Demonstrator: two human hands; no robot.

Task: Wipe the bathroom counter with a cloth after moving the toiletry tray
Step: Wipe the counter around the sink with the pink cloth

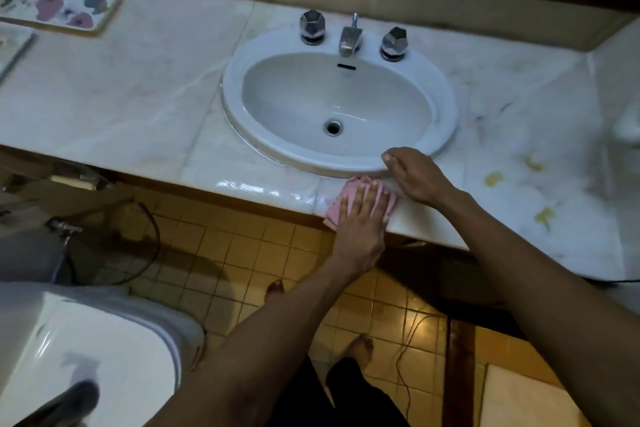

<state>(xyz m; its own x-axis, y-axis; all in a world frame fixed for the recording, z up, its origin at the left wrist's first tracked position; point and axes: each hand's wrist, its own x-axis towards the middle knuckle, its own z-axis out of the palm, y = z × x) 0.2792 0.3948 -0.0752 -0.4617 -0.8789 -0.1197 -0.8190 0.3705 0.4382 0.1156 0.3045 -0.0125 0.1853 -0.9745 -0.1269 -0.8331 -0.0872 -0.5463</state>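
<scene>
Both arms bare all the way up, no sleeves, no watch or rings on the hands point(360, 218). Dark black trousers point(332, 395) down below, and barefoot point(362, 348).

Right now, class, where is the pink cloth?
The pink cloth lies on the counter's front edge, just below the sink, under the left hand.

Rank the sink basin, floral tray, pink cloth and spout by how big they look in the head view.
1. Sink basin
2. Floral tray, partly cut off by the frame edge
3. Pink cloth, mostly hidden under the left hand
4. Spout
</scene>
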